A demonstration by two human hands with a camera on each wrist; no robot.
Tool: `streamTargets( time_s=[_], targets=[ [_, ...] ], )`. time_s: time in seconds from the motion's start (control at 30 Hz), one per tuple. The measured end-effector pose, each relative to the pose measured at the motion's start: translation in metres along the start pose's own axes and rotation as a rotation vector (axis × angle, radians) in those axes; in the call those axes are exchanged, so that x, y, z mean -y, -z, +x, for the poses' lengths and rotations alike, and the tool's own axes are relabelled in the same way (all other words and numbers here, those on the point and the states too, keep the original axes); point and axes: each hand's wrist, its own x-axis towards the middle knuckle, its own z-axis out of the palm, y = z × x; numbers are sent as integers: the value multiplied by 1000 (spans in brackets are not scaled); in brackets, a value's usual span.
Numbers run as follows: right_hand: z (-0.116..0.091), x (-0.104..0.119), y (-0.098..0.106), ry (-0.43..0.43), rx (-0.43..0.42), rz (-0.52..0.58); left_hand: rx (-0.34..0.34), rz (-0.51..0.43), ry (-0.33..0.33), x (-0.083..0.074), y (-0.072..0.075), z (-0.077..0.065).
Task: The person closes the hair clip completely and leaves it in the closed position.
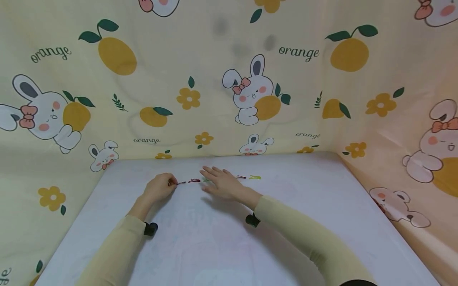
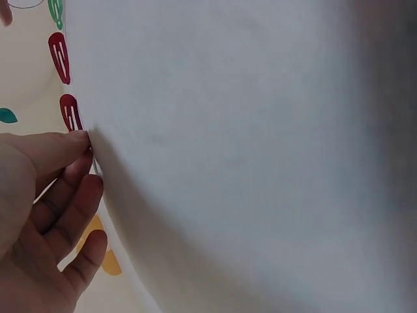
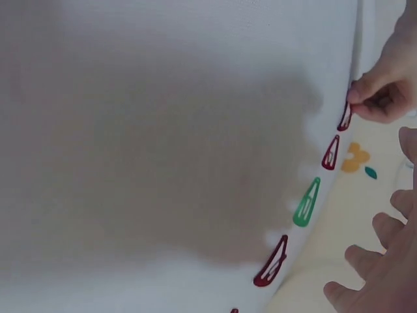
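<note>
In the head view, my left hand [image 1: 161, 186] pinches one end of a dark red snap hair clip [image 3: 345, 117] between thumb and fingertip, at the left end of a row of clips. Right beside it lies a red hair clip [image 3: 331, 152]. A green hair clip [image 3: 306, 202] comes after that, followed by another dark red hair clip [image 3: 270, 262]. My right hand [image 1: 223, 184] is held over the middle of the row, palm down with fingers spread, and hides part of it. Past that hand lie a dark hair clip [image 1: 241, 176] and a yellow-green hair clip [image 1: 255, 177].
The clips lie near the far edge of a white table [image 1: 214, 246]. A cream curtain [image 1: 207, 51] printed with rabbits and oranges hangs behind the table and along both sides. Each wrist carries a small black camera [image 1: 151, 228].
</note>
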Motion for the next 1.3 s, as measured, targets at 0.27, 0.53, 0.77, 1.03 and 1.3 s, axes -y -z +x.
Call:
streamTargets(
  time_s=[0.27,0.53,0.77,1.03,1.3],
  targets=[
    [16,10,-10,0,27,2,-24,17,-2,-1,0,0],
    [32,18,-21,12,34,-8,-23,32,-17,-2,0,-3],
    [43,22,-28,49,-19,13,-48,8,-46,-1,1,-8],
    [48,29,-27,91,-96,46,-117,-26,-98,-6,4,-16],
    [50,30,-29,148,-218,65,-176,-23,-131,-15,4,-20]
  ],
)
